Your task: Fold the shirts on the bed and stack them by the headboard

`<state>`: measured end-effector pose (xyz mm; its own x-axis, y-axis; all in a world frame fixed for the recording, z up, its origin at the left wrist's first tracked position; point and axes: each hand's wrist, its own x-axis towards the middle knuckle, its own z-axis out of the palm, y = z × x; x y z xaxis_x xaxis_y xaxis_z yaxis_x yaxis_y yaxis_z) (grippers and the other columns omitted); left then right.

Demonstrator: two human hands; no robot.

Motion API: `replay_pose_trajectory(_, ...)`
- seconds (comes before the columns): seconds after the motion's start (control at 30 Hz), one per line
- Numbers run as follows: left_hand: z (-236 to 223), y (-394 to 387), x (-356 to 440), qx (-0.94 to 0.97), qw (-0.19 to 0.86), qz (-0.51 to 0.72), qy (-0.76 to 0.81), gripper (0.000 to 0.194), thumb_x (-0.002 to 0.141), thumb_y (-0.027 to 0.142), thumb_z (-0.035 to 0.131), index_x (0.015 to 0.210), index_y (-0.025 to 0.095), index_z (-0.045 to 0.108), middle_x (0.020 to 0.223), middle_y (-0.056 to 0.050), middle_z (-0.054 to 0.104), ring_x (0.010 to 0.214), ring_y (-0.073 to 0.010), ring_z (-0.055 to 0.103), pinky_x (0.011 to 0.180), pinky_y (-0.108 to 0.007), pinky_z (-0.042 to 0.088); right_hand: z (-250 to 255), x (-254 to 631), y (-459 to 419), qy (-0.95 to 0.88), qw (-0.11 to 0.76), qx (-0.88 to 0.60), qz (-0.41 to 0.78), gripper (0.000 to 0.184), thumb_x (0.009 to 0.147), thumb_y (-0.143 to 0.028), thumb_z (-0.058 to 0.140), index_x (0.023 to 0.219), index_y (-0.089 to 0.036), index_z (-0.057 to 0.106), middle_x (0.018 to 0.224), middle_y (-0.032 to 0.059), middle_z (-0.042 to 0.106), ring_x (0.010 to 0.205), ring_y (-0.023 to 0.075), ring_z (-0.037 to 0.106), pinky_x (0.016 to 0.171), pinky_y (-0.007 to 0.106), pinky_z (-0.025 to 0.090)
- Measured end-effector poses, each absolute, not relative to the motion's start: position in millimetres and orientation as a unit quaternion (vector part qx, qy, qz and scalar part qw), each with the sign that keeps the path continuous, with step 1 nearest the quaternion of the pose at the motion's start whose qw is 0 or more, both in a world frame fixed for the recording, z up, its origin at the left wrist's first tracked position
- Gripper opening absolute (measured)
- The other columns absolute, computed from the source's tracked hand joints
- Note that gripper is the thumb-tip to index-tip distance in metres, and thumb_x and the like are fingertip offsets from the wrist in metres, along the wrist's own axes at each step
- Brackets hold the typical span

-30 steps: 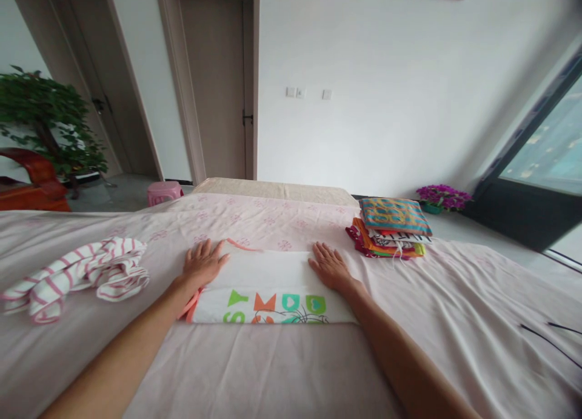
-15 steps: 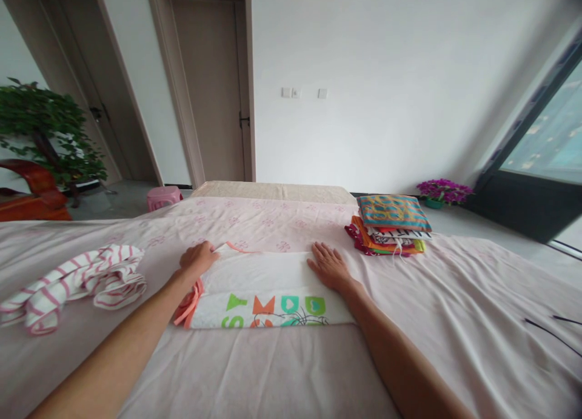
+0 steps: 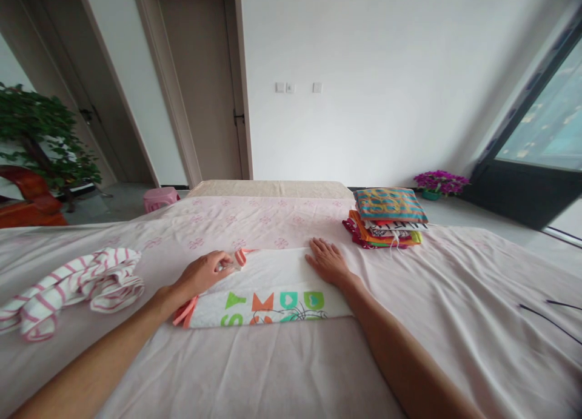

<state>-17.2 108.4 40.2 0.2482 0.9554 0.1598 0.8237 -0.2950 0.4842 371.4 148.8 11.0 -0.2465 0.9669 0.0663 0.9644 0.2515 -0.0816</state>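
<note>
A white shirt [image 3: 273, 279] with orange trim and coloured print lies folded into a long strip on the pink bedsheet [image 3: 282, 370]. My left hand [image 3: 207, 272] pinches the shirt's orange-edged corner at its far left and holds it folded inward over the strip. On the strip's far right part, my right hand [image 3: 328, 260] rests flat with fingers stretched out. Loose orange trim sticks out at the near left end, beside my left forearm.
To the left lies a crumpled white garment [image 3: 86, 288] with pink stripes. A stack of folded clothes [image 3: 388, 216] stands at the back right. Thin dark cords [image 3: 548, 322] lie on the right. Beyond the bed are a pink stool [image 3: 161, 199] and purple flowers [image 3: 440, 181].
My left hand has moved to the right, bringing the shirt's far left corner inward over the strip. My right hand stays flat on the shirt. The view has shifted slightly.
</note>
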Motion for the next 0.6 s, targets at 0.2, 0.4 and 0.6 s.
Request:
replay_pose_trajectory(0.2, 37.6, 109.7, -7.5, 0.768, 0.212, 0.250, 0.550, 0.042, 0.090, 0.044, 0.045, 0.121, 0.025, 0.067, 0.116, -0.004, 0.068, 0.096, -0.0183, 0.065, 0.084, -0.028, 0.051, 14.0, 370.5, 147.1, -0.790, 0.053, -0.610, 0.010, 0.068, 0.100, -0.053, 0.022, 0.155, -0.014, 0.027, 0.162, 0.0075, 0.022, 0.149, 0.0247, 0.016, 0.120, 0.043, 0.013)
replay_pose_trajectory(0.4, 25.9, 112.7, -1.5, 0.820, 0.185, 0.218, 0.497, 0.042, 0.086, 0.041, 0.053, 0.124, 0.027, 0.067, 0.131, -0.007, 0.059, 0.122, -0.0219, 0.055, 0.106, -0.032, 0.042, 12.8, 370.1, 147.3, -0.792, 0.058, -0.608, 0.011, 0.066, 0.101, -0.052, 0.024, 0.155, -0.015, 0.028, 0.162, 0.0070, 0.023, 0.149, 0.0247, 0.017, 0.120, 0.044, 0.013)
replay_pose_trajectory(0.6, 19.2, 134.3, -27.7, 0.690, 0.197, 0.268, 0.643, 0.050, 0.075, 0.039, 0.059, 0.120, 0.018, 0.064, 0.122, -0.009, 0.067, 0.105, -0.0230, 0.064, 0.089, -0.031, 0.050, 15.4, 375.9, 150.1, -0.794, 0.108, -0.598, 0.020, 0.052, 0.102, -0.040, 0.026, 0.146, -0.018, 0.045, 0.155, 0.0074, 0.039, 0.143, 0.0224, 0.032, 0.117, 0.040, 0.022)
